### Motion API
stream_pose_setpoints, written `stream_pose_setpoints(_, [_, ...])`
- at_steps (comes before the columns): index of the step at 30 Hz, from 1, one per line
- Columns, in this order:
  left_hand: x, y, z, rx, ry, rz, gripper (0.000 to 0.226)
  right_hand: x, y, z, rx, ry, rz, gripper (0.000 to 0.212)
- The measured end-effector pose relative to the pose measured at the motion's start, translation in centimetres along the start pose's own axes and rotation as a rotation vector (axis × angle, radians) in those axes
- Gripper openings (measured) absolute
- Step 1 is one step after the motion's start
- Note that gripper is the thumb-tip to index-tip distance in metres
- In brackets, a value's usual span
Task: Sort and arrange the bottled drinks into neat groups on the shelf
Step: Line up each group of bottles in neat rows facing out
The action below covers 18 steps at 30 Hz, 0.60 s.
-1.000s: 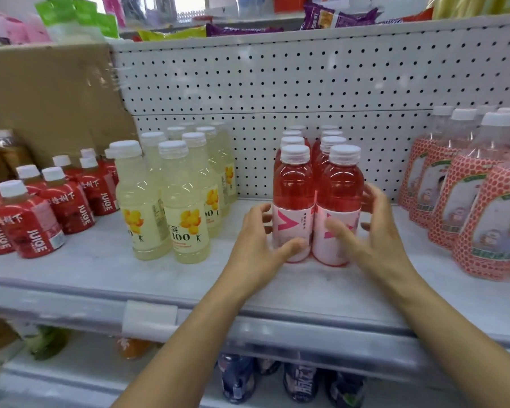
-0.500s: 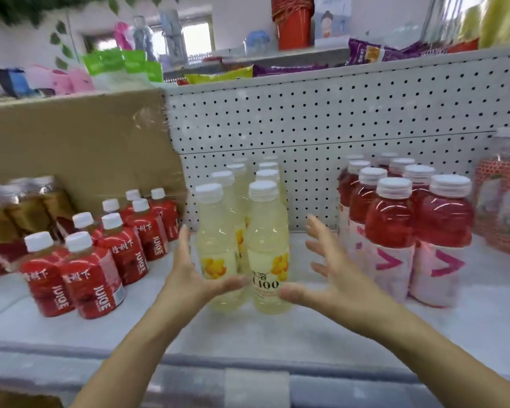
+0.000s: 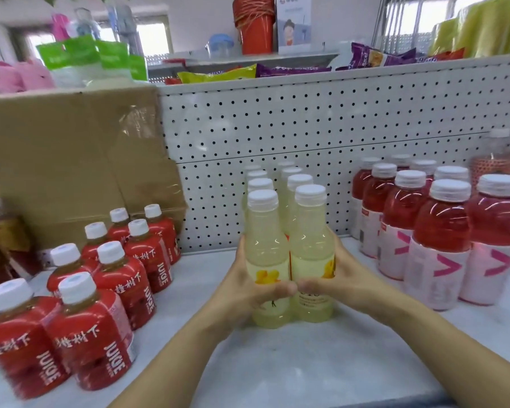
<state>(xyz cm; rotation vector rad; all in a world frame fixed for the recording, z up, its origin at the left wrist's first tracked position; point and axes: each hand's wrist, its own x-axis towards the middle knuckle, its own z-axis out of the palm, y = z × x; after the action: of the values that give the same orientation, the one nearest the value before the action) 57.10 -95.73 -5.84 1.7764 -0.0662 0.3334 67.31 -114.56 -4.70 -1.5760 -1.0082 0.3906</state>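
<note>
Hands meet now where half a second ago they hung apart: your left hand [image 3: 245, 293] and right hand [image 3: 348, 281] were spread in front of the yellow bottles [image 3: 265, 248], touching nothing. Now both wrap the front pair from the outside. The left palm is on the left bottle and the right palm on the right one, with the thumbs curled across the labels and nearly meeting at the middle of the frame.

The two bottles are pressed side to side and stand upright on the shelf [image 3: 277, 366], at the head of a double file of the same drink running back to the pegboard [image 3: 306, 128]. A second ago you were squaring up the pink-labelled red bottles [image 3: 440, 225], which now stand as a block at the right of the frame. So I judge that group done and the yellow one in hand — the squeeze looks meant to close the front row and line it up with the files behind.

The shelf surface is pale and smooth, so the bottles should slide rather than tip if you push low. At the left of the frame, short red juice bottles [image 3: 121, 278] sit in a loose cluster before a taped cardboard box [image 3: 56, 157]. At the far right edge a netted bottle [image 3: 498, 166] is blurred. Above the pegboard, snack packets [image 3: 289, 70] and a red stack of cups [image 3: 255, 28] fill the upper shelf.
</note>
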Motion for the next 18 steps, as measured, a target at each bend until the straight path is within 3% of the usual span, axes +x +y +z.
stream_pose_setpoints(7, [-1.2, 1.0, 0.9, -0.063, 0.082, 0.017, 0.110, -0.4, 0.5, 0.3, 0.061, 0.034, -0.013, 0.109])
stream_pose_setpoints(10, [-1.8, 3.5, 1.7, -0.142, 0.154, -0.034, 0.059, -0.2, -0.1, 0.5, 0.159, 0.062, 0.027, 0.079])
stream_pose_setpoints(11, [-1.4, 4.2, 2.1, -0.213, 0.193, -0.065, 0.067, 0.2, -0.4, 0.4, 0.222, 0.079, 0.051, 0.071])
stream_pose_setpoints(13, [-0.6, 4.8, 2.4, -0.339, 0.282, -0.114, 0.084, 1.5, -0.7, 0.2, 0.326, 0.132, 0.096, 0.076])
stream_pose_setpoints(18, [1.5, 3.2, 2.6, -0.474, 0.396, -0.168, 0.081, 3.6, -1.2, 0.8, 0.505, 0.188, 0.189, 0.083])
